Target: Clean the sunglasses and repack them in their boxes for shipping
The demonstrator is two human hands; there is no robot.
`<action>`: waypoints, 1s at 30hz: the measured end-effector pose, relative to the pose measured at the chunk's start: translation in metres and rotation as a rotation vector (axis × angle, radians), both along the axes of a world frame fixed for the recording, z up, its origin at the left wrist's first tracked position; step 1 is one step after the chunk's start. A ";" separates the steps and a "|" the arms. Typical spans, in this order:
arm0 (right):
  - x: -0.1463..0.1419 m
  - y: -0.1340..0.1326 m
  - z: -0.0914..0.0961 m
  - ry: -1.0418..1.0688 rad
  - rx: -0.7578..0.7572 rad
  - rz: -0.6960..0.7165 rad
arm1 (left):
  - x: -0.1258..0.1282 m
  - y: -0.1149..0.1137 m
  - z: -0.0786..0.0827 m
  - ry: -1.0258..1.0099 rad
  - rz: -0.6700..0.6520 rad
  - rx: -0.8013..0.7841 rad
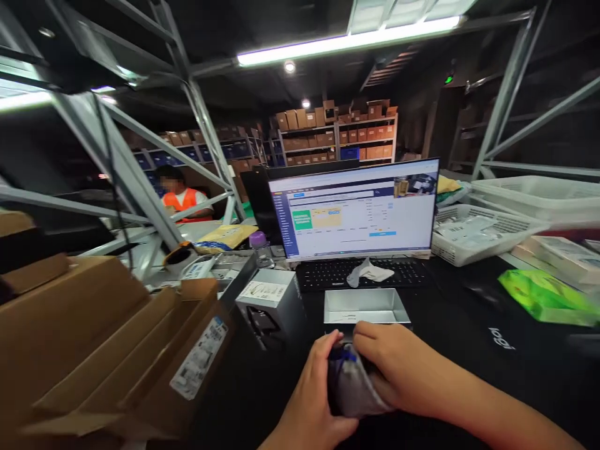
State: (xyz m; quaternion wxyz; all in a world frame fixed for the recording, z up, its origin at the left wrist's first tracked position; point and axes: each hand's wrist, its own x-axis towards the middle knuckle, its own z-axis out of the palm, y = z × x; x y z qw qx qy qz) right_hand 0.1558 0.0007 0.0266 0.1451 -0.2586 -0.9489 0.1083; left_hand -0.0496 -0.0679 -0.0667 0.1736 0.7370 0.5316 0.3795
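Between my two hands, above the black desk mat, is a small grey fabric pouch point(354, 390) with a blue cord at its mouth. My left hand point(316, 397) wraps its near left side, thumb low and fingers up along the edge. Over the pouch's top and right side curls my right hand point(391, 362), its fingertips partly hidden at the opening. What the pouch contains cannot be seen. Just beyond my hands lies an open silver-grey box tray point(365, 306). Left of it stands a grey box point(272, 306) with a white label on top.
An open cardboard carton point(103, 337) fills the left. Ahead are a monitor point(356, 215) and a keyboard point(323, 273) with crumpled white material point(370, 273) on it. At right sit a green packet point(546, 297) and white baskets point(482, 234). A person in an orange vest point(185, 200) sits farther back.
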 end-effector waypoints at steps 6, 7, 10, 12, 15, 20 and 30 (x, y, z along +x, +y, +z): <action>0.017 0.024 0.008 0.272 -0.274 -0.004 | -0.002 0.003 -0.020 -0.068 0.135 -0.026; 0.018 0.027 0.007 0.312 -0.294 -0.014 | -0.004 0.004 -0.021 -0.080 0.153 0.002; 0.021 0.038 0.003 0.429 -0.306 -0.070 | -0.009 0.006 -0.017 -0.144 0.177 0.035; 0.025 0.047 0.002 0.497 -0.280 -0.125 | -0.012 0.008 -0.012 -0.159 0.169 0.084; 0.038 0.060 0.009 0.574 -0.241 -0.239 | -0.016 0.012 -0.006 -0.092 0.113 0.301; 0.076 0.080 0.026 0.717 -0.506 -0.515 | -0.021 0.012 0.000 0.141 0.074 0.705; 0.092 0.091 0.024 1.195 -0.541 -0.484 | -0.034 0.030 -0.030 0.419 -0.093 0.895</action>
